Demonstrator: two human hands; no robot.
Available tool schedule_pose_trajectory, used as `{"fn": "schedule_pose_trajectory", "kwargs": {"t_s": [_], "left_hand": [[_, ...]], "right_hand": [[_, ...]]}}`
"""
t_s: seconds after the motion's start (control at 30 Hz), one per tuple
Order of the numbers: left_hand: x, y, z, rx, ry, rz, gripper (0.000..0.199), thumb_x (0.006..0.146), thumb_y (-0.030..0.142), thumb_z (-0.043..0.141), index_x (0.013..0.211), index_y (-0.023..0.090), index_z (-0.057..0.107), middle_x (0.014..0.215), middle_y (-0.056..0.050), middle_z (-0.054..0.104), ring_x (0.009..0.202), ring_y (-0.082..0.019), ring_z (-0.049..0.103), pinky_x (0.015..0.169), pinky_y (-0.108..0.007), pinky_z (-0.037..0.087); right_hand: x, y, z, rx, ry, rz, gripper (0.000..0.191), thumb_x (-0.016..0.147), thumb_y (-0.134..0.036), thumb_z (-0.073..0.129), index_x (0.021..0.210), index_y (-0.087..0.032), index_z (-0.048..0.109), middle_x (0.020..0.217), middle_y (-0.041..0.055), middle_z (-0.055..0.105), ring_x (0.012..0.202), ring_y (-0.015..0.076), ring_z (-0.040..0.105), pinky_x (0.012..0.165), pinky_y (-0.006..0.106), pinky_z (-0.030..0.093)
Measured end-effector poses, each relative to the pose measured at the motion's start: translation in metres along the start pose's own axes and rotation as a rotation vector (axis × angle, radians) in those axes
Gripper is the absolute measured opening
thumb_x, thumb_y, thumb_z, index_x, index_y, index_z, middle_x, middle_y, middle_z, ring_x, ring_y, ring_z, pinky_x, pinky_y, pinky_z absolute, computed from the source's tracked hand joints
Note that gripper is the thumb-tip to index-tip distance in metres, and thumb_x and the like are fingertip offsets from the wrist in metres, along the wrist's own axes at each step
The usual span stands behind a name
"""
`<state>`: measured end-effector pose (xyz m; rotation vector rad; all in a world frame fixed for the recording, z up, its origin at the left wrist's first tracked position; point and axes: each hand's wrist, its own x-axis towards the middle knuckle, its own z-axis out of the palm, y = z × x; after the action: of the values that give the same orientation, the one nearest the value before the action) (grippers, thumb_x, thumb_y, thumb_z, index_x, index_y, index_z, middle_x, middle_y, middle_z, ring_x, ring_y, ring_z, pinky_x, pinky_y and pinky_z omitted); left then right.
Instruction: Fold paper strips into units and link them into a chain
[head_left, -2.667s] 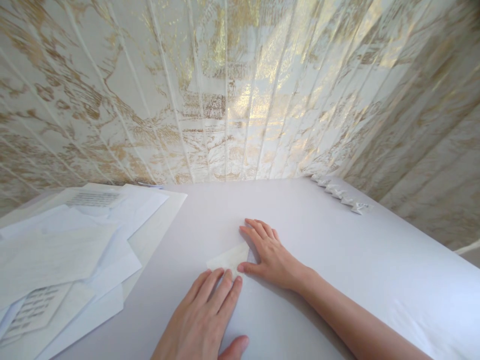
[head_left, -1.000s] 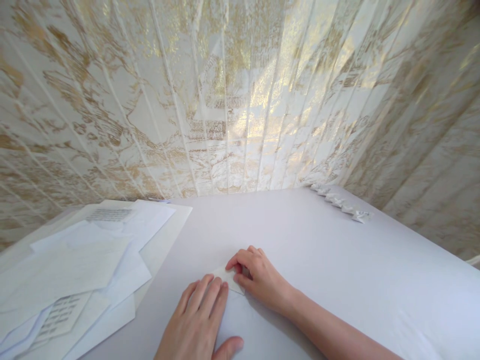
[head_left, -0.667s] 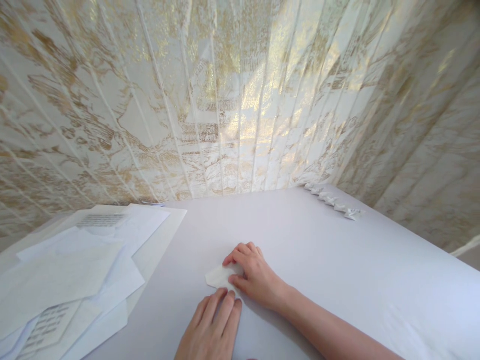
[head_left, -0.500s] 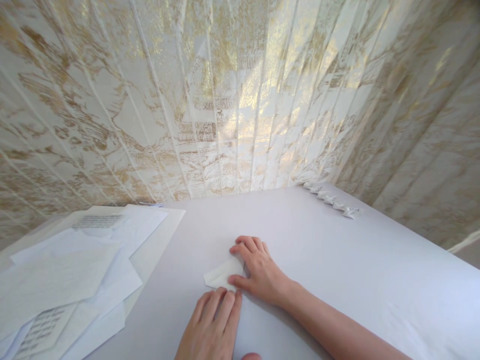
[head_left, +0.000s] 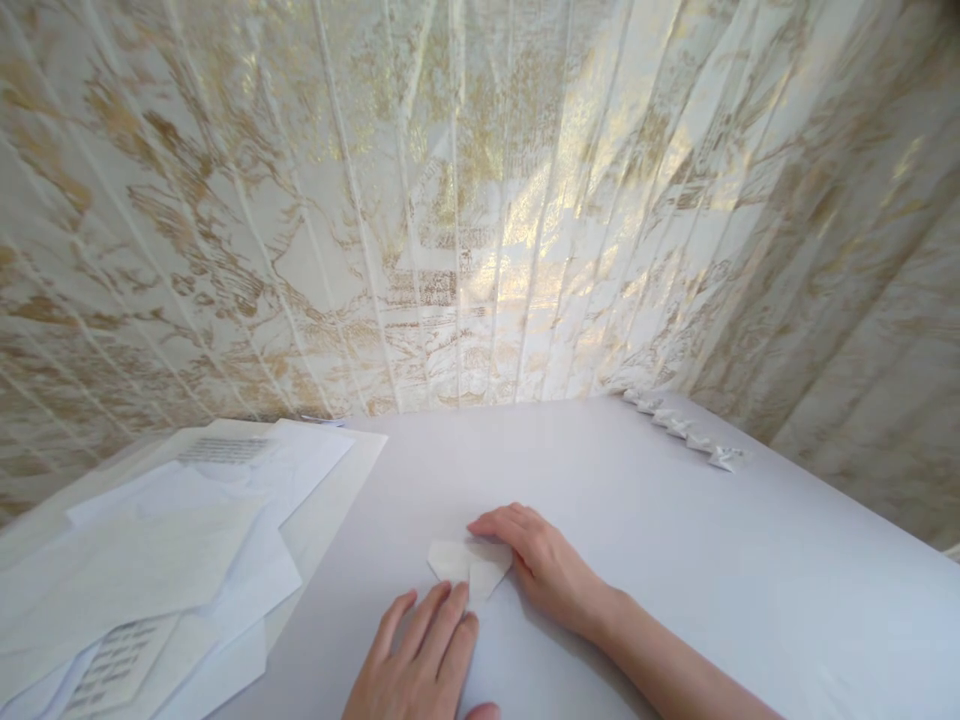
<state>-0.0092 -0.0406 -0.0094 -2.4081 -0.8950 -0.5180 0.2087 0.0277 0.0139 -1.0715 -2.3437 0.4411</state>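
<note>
A small folded piece of white paper point(head_left: 469, 566) lies on the table in front of me, with slanted edges and a fold line down its lower middle. My left hand point(head_left: 420, 650) rests palm down just below it, fingers stretched and a little apart, fingertips at the paper's near edge. From the right, my right hand point(head_left: 544, 560) curls over the paper's far right edge. Its fingers are pressed together on the paper, and its thumb is hidden.
Loose white sheets point(head_left: 172, 550), some printed, are piled on the left of the white table point(head_left: 645, 570). Several small folded paper pieces point(head_left: 679, 428) stand in a row at the back right. A patterned curtain point(head_left: 450, 200) hangs behind the table.
The paper has turned and shows another outline, wider with a fold in its middle. My right hand's spread fingers and thumb have drawn together at its right edge. My left fingers have spread slightly.
</note>
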Motion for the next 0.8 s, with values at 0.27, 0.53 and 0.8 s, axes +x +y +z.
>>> {"fn": "schedule_pose_trajectory", "kwargs": {"t_s": [0.27,0.53,0.8], "left_hand": [[-0.008,-0.029,0.002,0.049,-0.027,-0.190,0.041,0.088,0.049,0.058,0.112,0.016,0.064,0.123,-0.010,0.070,0.111,-0.029,0.064,0.088,-0.041,0.046],[-0.005,-0.026,0.007,-0.096,-0.063,-0.241,0.049,0.084,0.048,0.063,0.120,0.015,0.061,0.130,-0.012,0.065,0.116,-0.030,0.061,0.092,-0.043,0.047],[-0.005,-0.020,0.008,-0.026,-0.051,-0.191,0.059,0.085,0.047,0.062,0.127,0.007,0.055,0.135,-0.019,0.060,0.123,-0.032,0.056,0.089,-0.043,0.054]], "right_hand": [[-0.008,-0.036,0.001,-0.024,-0.128,0.064,0.056,0.072,0.005,0.043,0.119,-0.019,0.062,0.092,0.0033,0.076,0.075,0.0186,0.069,0.072,0.026,0.050],[0.000,-0.019,-0.010,0.115,-0.090,-0.117,0.071,0.058,0.011,0.040,0.118,-0.021,0.061,0.122,0.0053,0.067,0.117,0.0196,0.057,0.100,0.035,0.041],[0.003,-0.014,-0.010,-0.044,-0.179,-0.076,0.040,0.083,0.001,0.054,0.116,-0.021,0.065,0.121,0.0085,0.064,0.106,0.0229,0.057,0.096,0.039,0.043]]}}
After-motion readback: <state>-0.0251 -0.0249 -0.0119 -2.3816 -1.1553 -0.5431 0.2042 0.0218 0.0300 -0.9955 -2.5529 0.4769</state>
